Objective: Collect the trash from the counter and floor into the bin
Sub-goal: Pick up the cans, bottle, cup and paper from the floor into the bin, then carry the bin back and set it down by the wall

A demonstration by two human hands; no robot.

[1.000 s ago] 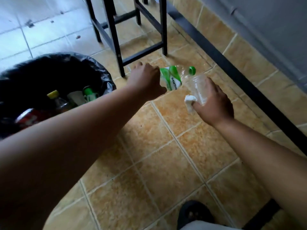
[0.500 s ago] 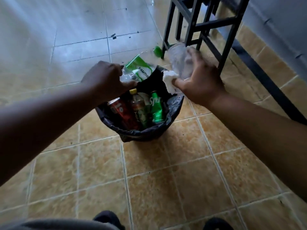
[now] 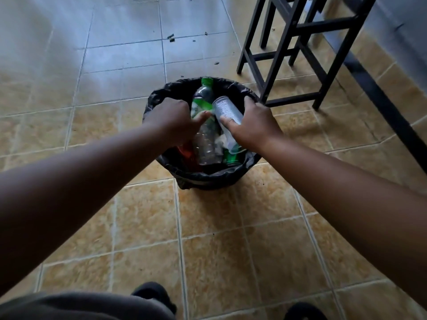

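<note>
the clear plastic bottle (image 3: 205, 125) with the green cap lies tilted in the black-lined bin (image 3: 208, 175), the left hand (image 3: 172, 120) touching it, fingers curled. the right hand (image 3: 250, 124) grasps a clear plastic cup (image 3: 225, 109) over the bin. a dark stool (image 3: 298, 49) stands near.

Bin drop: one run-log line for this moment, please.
left hand: holds bottle | right hand: holds plastic cup | both over bin | not released

Tan tiled floor (image 3: 215, 250) paling to grey farther off; black stool frames (image 3: 298, 49) upper right, beside a grey wall (image 3: 402, 35).
</note>
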